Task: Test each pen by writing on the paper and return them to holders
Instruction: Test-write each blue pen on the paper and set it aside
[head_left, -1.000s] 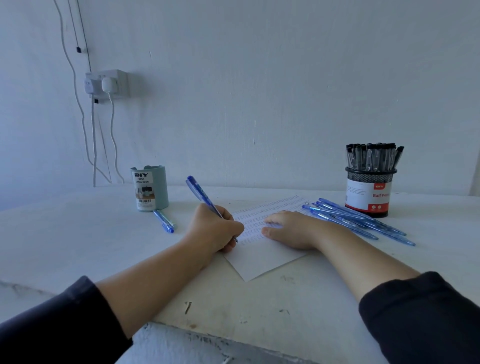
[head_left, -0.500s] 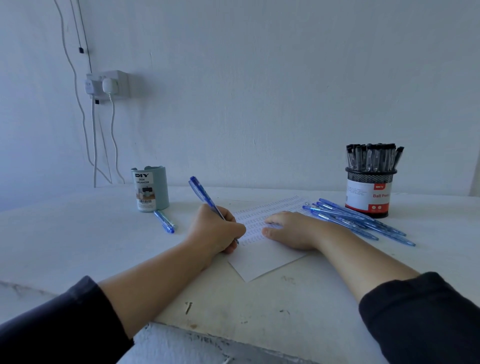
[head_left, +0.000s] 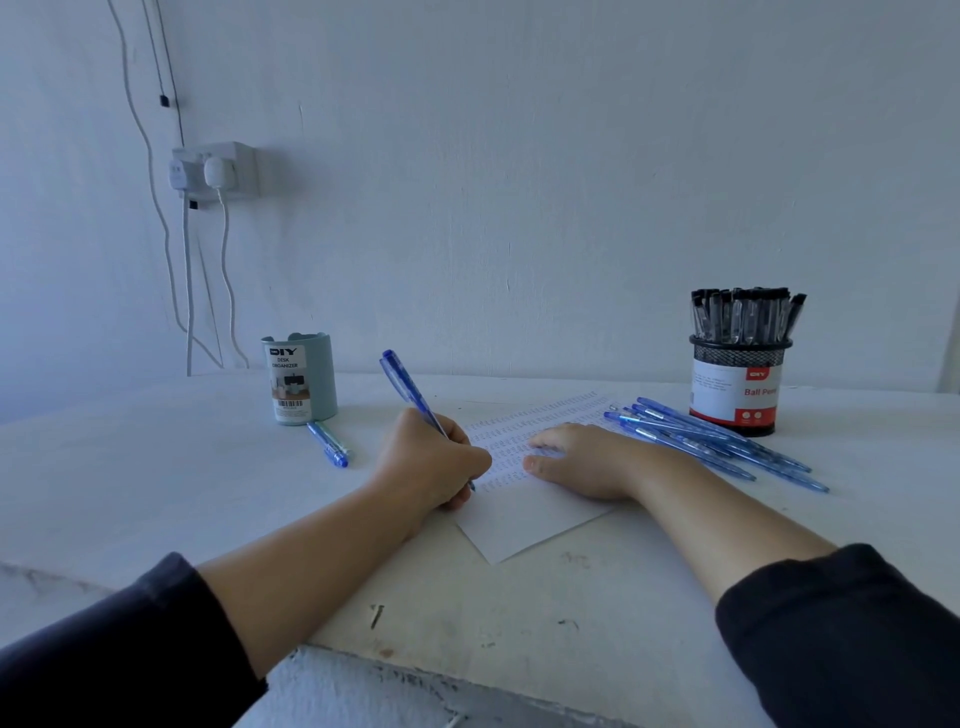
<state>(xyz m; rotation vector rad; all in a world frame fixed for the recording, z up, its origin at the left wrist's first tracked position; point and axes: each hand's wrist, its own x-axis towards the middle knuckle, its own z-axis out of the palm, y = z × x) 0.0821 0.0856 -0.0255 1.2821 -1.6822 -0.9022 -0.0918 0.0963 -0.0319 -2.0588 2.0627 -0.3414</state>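
the left hand (head_left: 434, 460) is curled tight round a blue pen (head_left: 410, 395), tip down on the paper (head_left: 524, 514), barrel slanting up and away to the left. the right hand (head_left: 582, 460) lies flat on the same sheet, fingers straight and pointing left, pressing it to the bench (head_left: 130, 478). both forearms are bare, with dark sleeves (head_left: 852, 639) pushed up near the bottom of the view.

the bench is a pale, scuffed slab with a chipped near edge, set against a plain white wall (head_left: 519, 182). the paper sits turned at an angle in the middle of the bench, one corner pointing toward the person, rows of small blue marks covering its far half. at the right rear a black mesh holder (head_left: 737, 387) with a red and white label stands upright, packed with black-capped pens (head_left: 745, 314). at the left rear a pale green desk organizer cup (head_left: 301, 382) stands upright; what it holds cannot be seen. a loose bunch of blue pens (head_left: 717, 441) lies fanned on the bench just right of the right hand, in front of the mesh holder, their far ends over the paper's edge. one more blue pen (head_left: 328, 443) lies alone on the bench just in front of the green cup. on the wall at upper left a socket (head_left: 218, 169) carries a white plug, cables hanging down.
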